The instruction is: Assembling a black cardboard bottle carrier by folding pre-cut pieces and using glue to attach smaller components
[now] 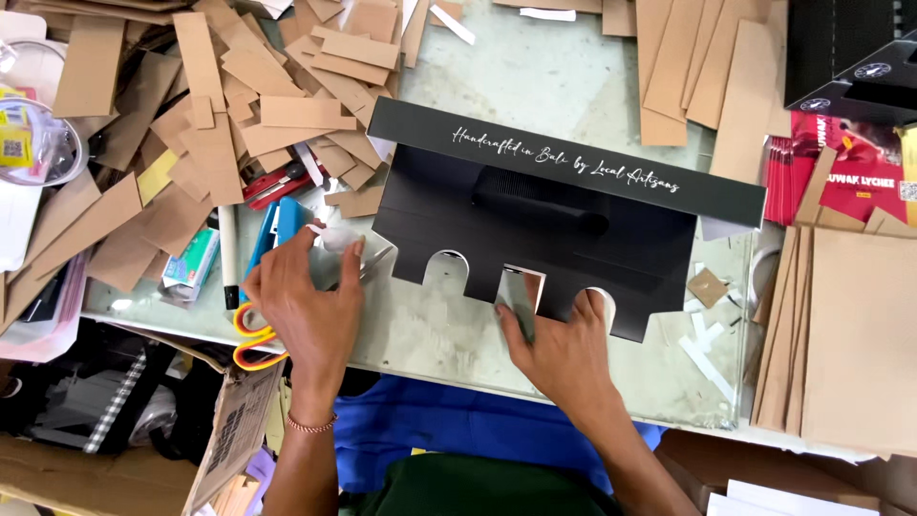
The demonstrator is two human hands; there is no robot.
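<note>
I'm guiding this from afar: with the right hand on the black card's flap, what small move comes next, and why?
Probably press the flap flat with the right hand: it stands folded up from the black die-cut card, while the left hand holds a small white piece beside it.
</note>
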